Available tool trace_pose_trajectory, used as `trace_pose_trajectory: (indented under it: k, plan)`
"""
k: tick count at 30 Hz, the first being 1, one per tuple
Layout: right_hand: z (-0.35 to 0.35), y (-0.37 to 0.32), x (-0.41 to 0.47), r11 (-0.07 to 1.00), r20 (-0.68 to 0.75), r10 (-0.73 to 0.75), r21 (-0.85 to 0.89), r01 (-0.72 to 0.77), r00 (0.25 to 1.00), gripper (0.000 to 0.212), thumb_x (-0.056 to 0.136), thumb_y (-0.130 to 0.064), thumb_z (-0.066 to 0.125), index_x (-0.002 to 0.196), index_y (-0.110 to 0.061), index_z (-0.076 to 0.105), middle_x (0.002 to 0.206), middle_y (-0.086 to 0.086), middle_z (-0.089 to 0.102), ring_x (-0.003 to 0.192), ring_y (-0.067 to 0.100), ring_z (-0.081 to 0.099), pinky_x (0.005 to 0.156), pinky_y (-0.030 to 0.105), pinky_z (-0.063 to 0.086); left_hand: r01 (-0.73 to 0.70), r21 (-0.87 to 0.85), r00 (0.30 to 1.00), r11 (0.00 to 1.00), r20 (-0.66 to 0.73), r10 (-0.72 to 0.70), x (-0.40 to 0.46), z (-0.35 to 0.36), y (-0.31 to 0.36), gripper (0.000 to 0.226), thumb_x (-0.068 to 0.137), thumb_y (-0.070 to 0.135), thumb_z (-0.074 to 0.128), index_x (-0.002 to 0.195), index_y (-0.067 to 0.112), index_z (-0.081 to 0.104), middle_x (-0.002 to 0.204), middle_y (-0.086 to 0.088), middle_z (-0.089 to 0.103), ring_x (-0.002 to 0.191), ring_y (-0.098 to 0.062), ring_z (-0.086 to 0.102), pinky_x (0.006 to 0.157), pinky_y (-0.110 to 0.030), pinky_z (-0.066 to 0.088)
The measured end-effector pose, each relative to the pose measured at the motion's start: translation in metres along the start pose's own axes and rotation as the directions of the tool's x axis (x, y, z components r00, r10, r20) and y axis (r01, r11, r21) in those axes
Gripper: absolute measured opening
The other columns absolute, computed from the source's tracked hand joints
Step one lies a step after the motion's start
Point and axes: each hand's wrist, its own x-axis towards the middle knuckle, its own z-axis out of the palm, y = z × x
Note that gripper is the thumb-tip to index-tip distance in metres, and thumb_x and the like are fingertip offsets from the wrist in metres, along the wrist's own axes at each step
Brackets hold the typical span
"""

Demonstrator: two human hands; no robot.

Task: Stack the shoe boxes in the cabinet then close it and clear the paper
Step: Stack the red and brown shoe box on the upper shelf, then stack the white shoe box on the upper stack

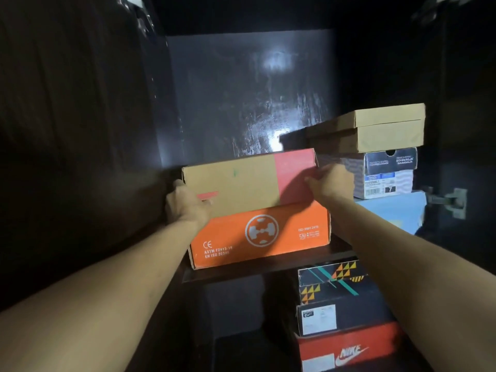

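Stacking underway: orange box (259,234) rests on shelf (271,267); left hand (188,204) and right hand (331,183) grip its opposite ends; cabinet open; paper not visible.

Orange box (259,232) on the shelf (268,267) (left), stacked boxes (375,146) right.

Metal hinge (453,201), grey, fixed to the right inner wall of the cabinet (80,116), near shelf height. Second hinge (137,12), pale metal, blurred, at upper left. Third hinge (442,2), dim, partly cut off, at upper right. Dark wooden shelf (241,275), horizontal, front edge showing across the middle. Glossy dark back panel (241,89), streaked and scuffed, with two bright patches of reflected light, one high, one low.
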Motion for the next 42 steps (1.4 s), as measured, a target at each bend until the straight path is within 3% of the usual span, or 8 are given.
trace_pose_trajectory:
  k: [9,15,19,24,28,34,38,42]
  plan:
    - [0.013,0.007,-0.005,1.0,0.073,-0.005,0.012,0.004,0.997,0.034,0.072,-0.011,0.069,0.106,-0.012,0.071,0.099,0.011,0.074,0.103,0.03,0.066,0.091,0.034,0.053,-0.02,-0.118,0.985,0.993,0.168,0.04,0.014,0.006,-0.007,0.046,0.081,0.003,0.063,0.116,0.004,0.032,0.117,-0.014,0.054,0.108,-0.029,0.057,0.077,-0.03,0.045]
    - [-0.016,-0.001,-0.016,0.999,0.095,-0.01,-0.034,0.013,0.995,0.022,0.076,-0.017,0.072,0.095,-0.008,0.067,0.09,0.012,0.07,0.096,0.032,0.064,0.069,0.029,0.045,-0.029,0.01,0.965,1.0,0.261,0.025,-0.012,0.009,0.003,0.102,0.077,0.012,0.067,0.151,0.004,-0.002,0.156,-0.016,0.011,0.143,-0.033,0.018,0.115,-0.044,0.026]
    - [-0.066,-0.007,-0.039,0.998,0.134,-0.024,-0.058,0.032,0.991,0.036,0.077,-0.025,0.081,0.101,-0.004,0.066,0.1,0.014,0.073,0.096,0.031,0.066,0.084,0.042,0.056,-0.202,0.059,0.972,0.977,0.13,0.193,-0.053,0.009,0.023,0.094,0.074,0.016,0.065,0.15,0.006,0.01,0.157,-0.017,0.007,0.144,-0.034,0.012,0.117,-0.045,0.017]
    - [-0.148,0.006,-0.07,0.981,0.229,0.13,-0.169,-0.093,0.965,0.043,0.079,-0.014,0.078,0.118,-0.011,0.06,0.097,0.012,0.073,0.082,0.025,0.073,0.073,0.041,0.062,-0.317,-0.025,0.882,0.948,0.361,0.305,-0.112,0.012,0.063,0.055,0.072,0.02,0.064,0.124,0.011,0.046,0.132,-0.01,0.048,0.127,-0.033,0.041,0.107,-0.046,0.034]
    - [-0.229,0.009,-0.111,0.942,0.282,0.208,-0.317,-0.113,0.937,0.029,0.08,-0.011,0.077,0.105,-0.007,0.063,0.086,0.019,0.073,0.065,0.022,0.071,0.066,0.039,0.063,-0.321,-0.242,0.63,0.916,0.668,0.397,-0.165,0.016,0.093,0.041,0.073,0.023,0.073,0.11,0.009,0.063,0.106,-0.007,0.066,0.096,-0.026,0.064,0.084,-0.035,0.054]
    - [-0.334,0.026,-0.181,0.857,0.28,0.374,-0.468,-0.214,0.884,0.033,0.081,-0.016,0.078,0.108,-0.002,0.066,0.091,0.02,0.073,0.076,0.024,0.073,0.072,0.047,0.062,-0.451,-0.338,0.201,0.826,0.863,0.463,-0.259,-0.006,0.137,0.046,0.074,0.039,0.079,0.106,0.009,0.064,0.098,-0.009,0.065,0.08,-0.022,0.061,0.064,-0.028,0.048]
    - [-0.404,0.049,-0.223,0.766,0.233,0.496,-0.572,-0.294,0.837,0.021,0.083,-0.022,0.077,0.097,-0.009,0.07,0.096,0.008,0.073,0.082,0.023,0.074,0.072,0.042,0.063,-0.416,-0.44,-0.068,0.796,0.888,0.455,-0.329,-0.002,0.159,0.039,0.078,0.033,0.077,0.107,0.015,0.057,0.107,-0.005,0.064,0.099,-0.023,0.065,0.085,-0.043,0.055]
    - [-0.469,0.095,-0.262,0.662,0.158,0.63,-0.622,-0.419,0.76,0.023,0.084,-0.02,0.076,0.102,-0.007,0.068,0.101,0.01,0.071,0.088,0.027,0.073,0.077,0.047,0.061,-0.409,-0.508,-0.221,0.758,0.861,0.458,-0.402,0.017,0.171,0.042,0.077,0.032,0.079,0.11,0.016,0.058,0.1,-0.003,0.066,0.099,-0.022,0.065,0.084,-0.043,0.055]
